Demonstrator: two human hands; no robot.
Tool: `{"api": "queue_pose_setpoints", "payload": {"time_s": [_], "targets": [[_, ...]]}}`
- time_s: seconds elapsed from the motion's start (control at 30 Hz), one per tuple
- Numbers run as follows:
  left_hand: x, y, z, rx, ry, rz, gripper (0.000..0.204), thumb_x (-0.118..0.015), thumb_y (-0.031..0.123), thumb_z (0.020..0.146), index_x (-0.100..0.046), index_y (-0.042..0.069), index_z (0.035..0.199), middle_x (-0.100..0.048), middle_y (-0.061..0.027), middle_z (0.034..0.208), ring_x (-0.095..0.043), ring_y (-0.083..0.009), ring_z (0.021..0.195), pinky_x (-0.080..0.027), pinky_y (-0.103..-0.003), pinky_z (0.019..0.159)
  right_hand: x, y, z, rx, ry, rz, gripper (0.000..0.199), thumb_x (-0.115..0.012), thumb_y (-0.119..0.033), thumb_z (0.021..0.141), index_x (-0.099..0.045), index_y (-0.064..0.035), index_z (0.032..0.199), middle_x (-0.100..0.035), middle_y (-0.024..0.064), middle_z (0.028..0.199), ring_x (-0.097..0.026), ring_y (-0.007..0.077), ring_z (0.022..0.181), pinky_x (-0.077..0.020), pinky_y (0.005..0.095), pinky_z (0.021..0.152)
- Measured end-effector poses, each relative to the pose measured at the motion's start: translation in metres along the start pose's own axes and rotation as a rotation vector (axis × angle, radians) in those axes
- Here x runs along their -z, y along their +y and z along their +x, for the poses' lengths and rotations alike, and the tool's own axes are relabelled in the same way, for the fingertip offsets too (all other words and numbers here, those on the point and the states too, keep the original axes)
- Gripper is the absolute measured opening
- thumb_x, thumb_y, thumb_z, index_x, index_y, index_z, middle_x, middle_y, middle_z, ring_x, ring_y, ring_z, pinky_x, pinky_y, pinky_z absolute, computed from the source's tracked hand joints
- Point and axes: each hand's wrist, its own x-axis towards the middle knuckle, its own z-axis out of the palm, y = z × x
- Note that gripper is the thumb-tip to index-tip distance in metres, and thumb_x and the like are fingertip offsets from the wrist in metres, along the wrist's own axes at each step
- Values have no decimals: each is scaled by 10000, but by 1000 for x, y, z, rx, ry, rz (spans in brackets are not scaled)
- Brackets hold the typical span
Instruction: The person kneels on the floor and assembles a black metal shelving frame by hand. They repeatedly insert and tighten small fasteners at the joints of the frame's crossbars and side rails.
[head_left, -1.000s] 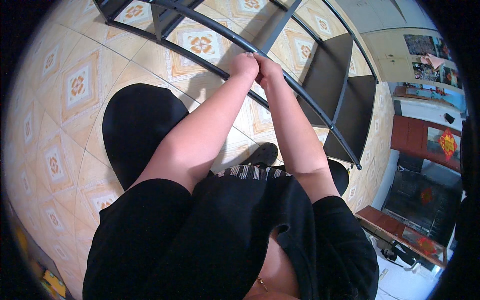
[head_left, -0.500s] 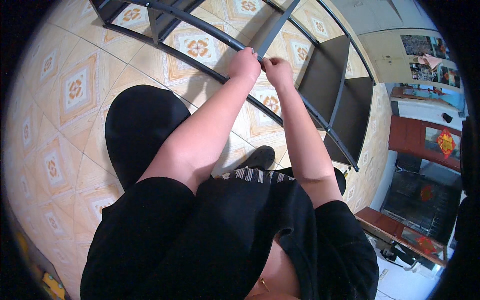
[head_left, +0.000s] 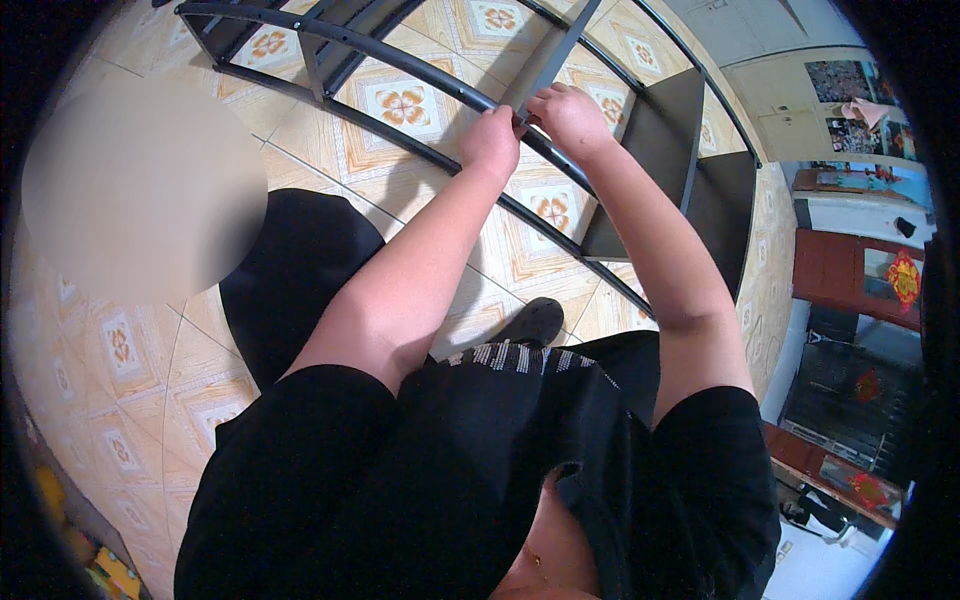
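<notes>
A dark metal-framed shelf rack [head_left: 400,72] lies across the tiled floor in front of me, with dark boards set between its black poles. My left hand [head_left: 490,142] is closed at the near pole, thumb and fingertips drawn together where a shelf board [head_left: 545,68] meets it. Just to its right, my right hand [head_left: 572,120] is closed too, fingers curled in at the same joint by the board's end. Anything small pinched in its fingertips is hidden.
More shelf boards [head_left: 650,150] stand in the rack's right part. My black-clad knee [head_left: 300,270] is at the left, and a dark shoe [head_left: 535,322] is below the rack. A blurred patch covers floor at the left. Cabinets [head_left: 855,275] line the right side.
My right hand has turned and shifted slightly up and right at the joint, its elbow swinging outward. My left hand stays by the pole. A blurred patch has appeared at the left.
</notes>
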Motion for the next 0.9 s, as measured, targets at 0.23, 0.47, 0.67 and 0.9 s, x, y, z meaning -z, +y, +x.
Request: {"api": "queue_pose_setpoints", "payload": {"time_s": [0.23, 0.47, 0.67, 0.9], "targets": [[-9, -7, 0, 71, 39, -231, 136, -680, 150, 794, -625, 58, 879, -668, -108, 841, -648, -265, 806, -504, -372, 705, -3, -7, -16, -142, -110, -22, 147, -596, -240, 791, -640, -100, 804, -640, 66, 818, -615, 246, 839, -495, 377, 753], [-9, -14, 1, 169, 67, -313, 96, -660, 122, 804, -621, 64, 869, -677, -111, 848, -652, -291, 833, -506, -387, 752, -9, -57, -26, -511, -244, 32, 209, -561, -273, 842, -688, -111, 808, -669, 88, 812, -652, 256, 798, -508, 392, 693], [-6, -18, 10, 358, -10, -185, 186, -619, 222, 842, -671, 43, 829, -672, -157, 832, -647, -310, 852, -501, -392, 765, -30, -94, -7, -1017, -163, 476, 318, -504, -344, 866, -702, -95, 865, -675, 169, 851, -654, 346, 784, -523, 432, 700], [-13, -38, 20, 532, -162, -776, 270, -638, 318, 868, -632, 66, 771, -624, -64, 718, -562, -186, 599, -452, -337, 572, -80, -97, 1, -1179, 313, 1213, 316, -613, -283, 867, -681, -5, 733, -660, 145, 683, -635, 219, 599, -492, 337, 587]]}}
